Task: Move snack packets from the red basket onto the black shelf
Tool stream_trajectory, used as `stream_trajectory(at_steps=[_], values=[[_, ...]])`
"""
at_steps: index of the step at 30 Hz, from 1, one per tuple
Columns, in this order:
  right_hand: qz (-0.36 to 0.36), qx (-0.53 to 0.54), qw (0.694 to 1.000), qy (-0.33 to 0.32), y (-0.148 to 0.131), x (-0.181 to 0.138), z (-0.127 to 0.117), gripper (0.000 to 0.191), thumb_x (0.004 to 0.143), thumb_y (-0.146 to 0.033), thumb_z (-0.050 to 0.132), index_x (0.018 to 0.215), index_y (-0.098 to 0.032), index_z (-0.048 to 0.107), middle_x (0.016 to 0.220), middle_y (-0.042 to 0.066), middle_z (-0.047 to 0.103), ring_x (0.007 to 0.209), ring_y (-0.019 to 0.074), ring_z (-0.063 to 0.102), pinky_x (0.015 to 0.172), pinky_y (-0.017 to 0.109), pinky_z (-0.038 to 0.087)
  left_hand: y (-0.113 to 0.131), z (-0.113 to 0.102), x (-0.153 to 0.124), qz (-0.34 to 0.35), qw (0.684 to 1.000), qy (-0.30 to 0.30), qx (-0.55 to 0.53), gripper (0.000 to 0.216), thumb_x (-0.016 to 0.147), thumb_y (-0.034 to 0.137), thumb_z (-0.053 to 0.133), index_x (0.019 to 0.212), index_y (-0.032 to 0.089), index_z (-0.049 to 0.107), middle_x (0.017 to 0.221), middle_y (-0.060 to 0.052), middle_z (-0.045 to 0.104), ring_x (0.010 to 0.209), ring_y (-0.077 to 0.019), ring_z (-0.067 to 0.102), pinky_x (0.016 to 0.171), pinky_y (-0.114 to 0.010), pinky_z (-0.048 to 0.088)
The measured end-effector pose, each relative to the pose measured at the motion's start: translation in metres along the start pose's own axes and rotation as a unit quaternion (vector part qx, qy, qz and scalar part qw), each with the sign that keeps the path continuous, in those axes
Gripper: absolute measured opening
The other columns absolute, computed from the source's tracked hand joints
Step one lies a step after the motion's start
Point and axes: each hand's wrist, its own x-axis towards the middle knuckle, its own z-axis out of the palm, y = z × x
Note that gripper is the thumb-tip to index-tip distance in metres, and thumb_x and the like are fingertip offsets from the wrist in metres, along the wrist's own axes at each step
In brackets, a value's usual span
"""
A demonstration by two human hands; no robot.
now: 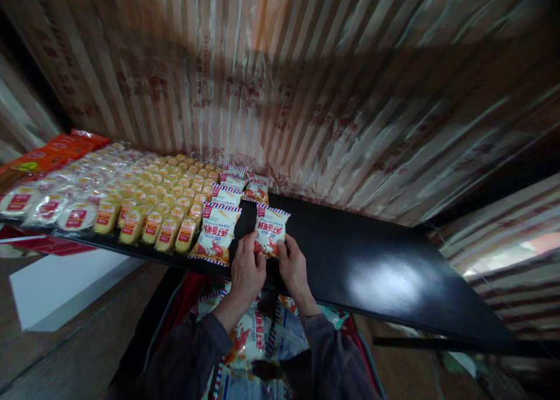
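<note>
A small white snack packet (270,228) with red lettering and a red-and-blue striped edge lies on the black shelf (376,260). My left hand (247,272) pinches its lower left corner and my right hand (292,266) pinches its lower right corner, so both hands are closed on it. A larger packet of the same kind (217,232) lies just to the left, and more of them (231,195) run back toward the wall.
Rows of yellow wrapped cakes (153,204) and round white packets (48,204) fill the shelf's left side, with orange packs (52,152) behind. A red basket (356,336) below my arms holds several more snack packets (254,339). A striped wall (306,97) backs the shelf.
</note>
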Motion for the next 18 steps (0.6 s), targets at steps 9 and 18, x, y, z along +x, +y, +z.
stream_trajectory(at_steps=[9, 18], values=[[-0.001, -0.016, 1.0, 0.018, 0.001, 0.026, 0.015, 0.043, 0.084, -0.04, 0.042, 0.111, -0.014, 0.063, 0.094, 0.01, 0.072, 0.082, 0.0236, 0.066, 0.073, 0.033, 0.05, -0.01, 0.014, 0.018, 0.031, 0.997, 0.011, 0.072, 0.055, 0.078, 0.007, 0.045, 0.133, 0.009, 0.042, 0.136, -0.018, 0.049, 0.129, -0.027, 0.045, 0.108, -0.044, 0.04], [0.002, -0.01, 0.999, 0.035, 0.0, 0.047, 0.027, 0.039, 0.084, -0.038, 0.043, 0.108, -0.015, 0.064, 0.095, 0.01, 0.073, 0.081, 0.0228, 0.066, 0.072, 0.033, 0.05, -0.02, 0.025, 0.033, 0.076, 0.99, 0.035, 0.113, 0.056, 0.079, 0.008, 0.045, 0.135, 0.009, 0.042, 0.141, -0.019, 0.045, 0.134, -0.0292, 0.04, 0.11, -0.047, 0.038]])
